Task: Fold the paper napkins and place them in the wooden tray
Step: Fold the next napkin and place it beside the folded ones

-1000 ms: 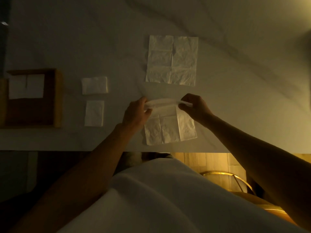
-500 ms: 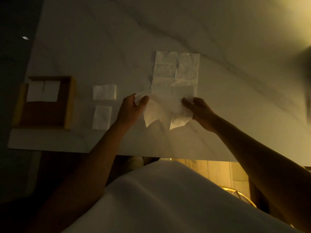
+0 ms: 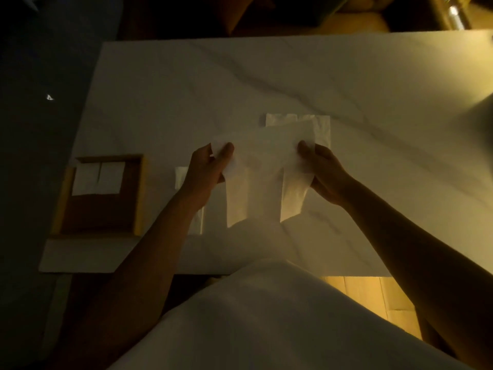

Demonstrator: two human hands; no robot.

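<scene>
napkin | lifted off table (hangs open) | 1 s

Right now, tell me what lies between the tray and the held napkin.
Head view: two folded napkins on the table, partly hidden behind the left hand and forearm.

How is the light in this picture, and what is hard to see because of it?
Head view: dim warm light from the right, the table brightest at its right edge; head view: the tray lies in gloom, its wood grain lost; head view: the napkin glows with light passing through, while the left hand and right hand holding it are dark shapes.
</scene>
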